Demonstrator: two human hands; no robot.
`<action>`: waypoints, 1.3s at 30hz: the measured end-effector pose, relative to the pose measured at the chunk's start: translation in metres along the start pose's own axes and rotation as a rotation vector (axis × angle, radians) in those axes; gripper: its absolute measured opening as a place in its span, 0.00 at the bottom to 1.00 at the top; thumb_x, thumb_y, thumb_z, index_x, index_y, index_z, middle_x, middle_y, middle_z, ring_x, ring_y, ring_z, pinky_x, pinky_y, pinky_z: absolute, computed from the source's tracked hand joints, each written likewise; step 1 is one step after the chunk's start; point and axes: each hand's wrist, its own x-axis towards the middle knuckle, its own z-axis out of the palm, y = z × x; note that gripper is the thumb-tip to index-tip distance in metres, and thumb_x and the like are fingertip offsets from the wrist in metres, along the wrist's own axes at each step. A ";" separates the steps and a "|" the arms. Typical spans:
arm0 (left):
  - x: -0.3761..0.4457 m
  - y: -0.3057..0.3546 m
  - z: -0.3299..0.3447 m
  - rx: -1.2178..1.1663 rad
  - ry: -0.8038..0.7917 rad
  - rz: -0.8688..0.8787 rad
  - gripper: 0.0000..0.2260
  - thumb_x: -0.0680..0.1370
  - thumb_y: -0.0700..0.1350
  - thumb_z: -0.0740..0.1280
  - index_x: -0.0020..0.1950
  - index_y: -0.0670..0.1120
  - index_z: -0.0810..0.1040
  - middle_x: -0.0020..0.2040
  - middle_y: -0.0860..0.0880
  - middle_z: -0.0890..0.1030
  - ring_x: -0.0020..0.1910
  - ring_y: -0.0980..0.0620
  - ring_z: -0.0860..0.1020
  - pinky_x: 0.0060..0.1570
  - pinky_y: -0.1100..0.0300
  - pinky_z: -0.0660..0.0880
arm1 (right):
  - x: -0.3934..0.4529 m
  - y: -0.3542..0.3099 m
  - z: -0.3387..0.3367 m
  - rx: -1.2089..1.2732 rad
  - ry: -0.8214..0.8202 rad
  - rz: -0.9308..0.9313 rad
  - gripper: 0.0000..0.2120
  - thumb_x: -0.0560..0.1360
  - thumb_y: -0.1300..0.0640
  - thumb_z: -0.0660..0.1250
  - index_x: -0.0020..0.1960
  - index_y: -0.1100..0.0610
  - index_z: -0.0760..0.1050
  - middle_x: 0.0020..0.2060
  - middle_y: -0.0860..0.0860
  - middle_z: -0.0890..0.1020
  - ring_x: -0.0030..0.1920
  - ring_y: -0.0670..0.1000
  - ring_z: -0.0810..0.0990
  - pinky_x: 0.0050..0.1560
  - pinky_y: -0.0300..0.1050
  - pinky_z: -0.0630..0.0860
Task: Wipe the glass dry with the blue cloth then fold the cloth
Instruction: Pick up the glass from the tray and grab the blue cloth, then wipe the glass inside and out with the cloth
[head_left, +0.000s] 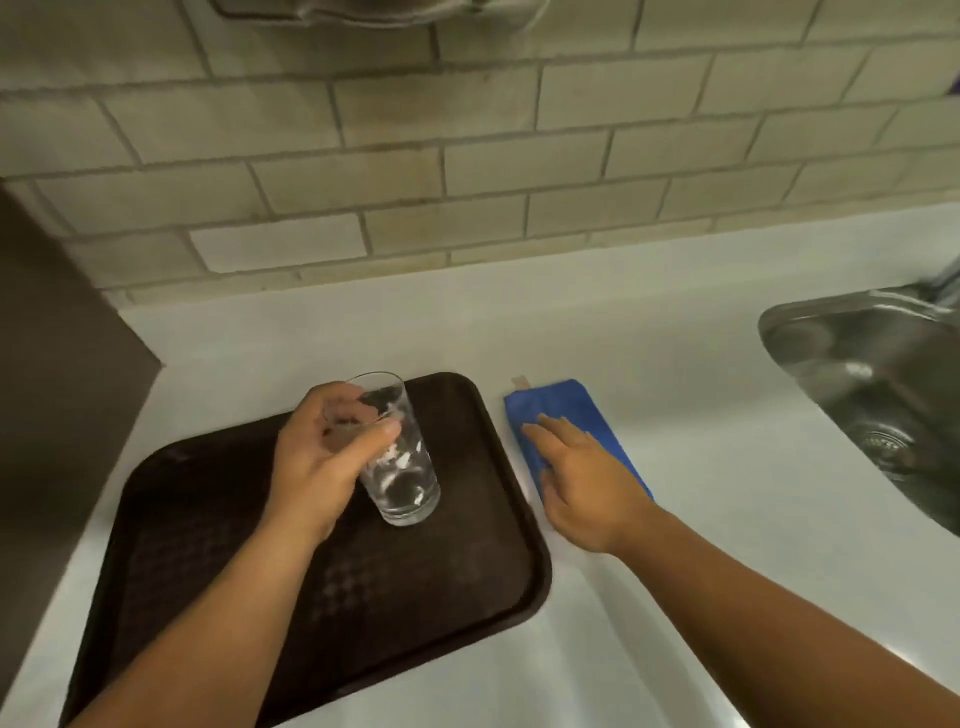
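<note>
A clear drinking glass (402, 470) stands upright on a dark brown tray (441, 587). My left hand (317, 457) is wrapped around the glass's upper part from the left, thumb across its front. Just right of the tray, a blue cloth (563, 410) lies folded in a narrow strip on the white counter. My right hand (582, 475) rests flat on the cloth's near half with fingers stretched out, covering that part of it.
A steel sink (852, 358) is set into the counter at the right, with a tap at the frame edge. A tiled wall runs along the back. A dark upright panel (62, 374) stands at the left beside the tray.
</note>
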 end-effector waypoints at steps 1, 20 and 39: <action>0.003 0.003 0.011 -0.086 0.005 -0.032 0.18 0.61 0.53 0.79 0.49 0.56 0.82 0.46 0.47 0.85 0.48 0.46 0.84 0.48 0.51 0.78 | 0.006 0.012 -0.001 -0.029 -0.034 -0.004 0.30 0.81 0.57 0.57 0.82 0.55 0.54 0.83 0.55 0.56 0.83 0.59 0.51 0.81 0.56 0.53; -0.033 0.070 0.024 -0.668 0.206 -0.780 0.27 0.76 0.65 0.71 0.53 0.40 0.83 0.46 0.39 0.83 0.48 0.37 0.82 0.57 0.38 0.79 | 0.012 -0.004 -0.028 1.440 -0.006 -0.016 0.15 0.66 0.43 0.77 0.48 0.51 0.87 0.46 0.50 0.90 0.51 0.50 0.88 0.49 0.41 0.85; -0.065 0.075 -0.073 -0.706 0.011 -0.619 0.27 0.78 0.64 0.67 0.49 0.41 0.90 0.41 0.43 0.87 0.40 0.46 0.84 0.48 0.52 0.79 | -0.038 -0.188 0.002 0.815 -0.232 -0.390 0.31 0.82 0.50 0.60 0.81 0.40 0.51 0.75 0.38 0.71 0.73 0.37 0.71 0.76 0.41 0.67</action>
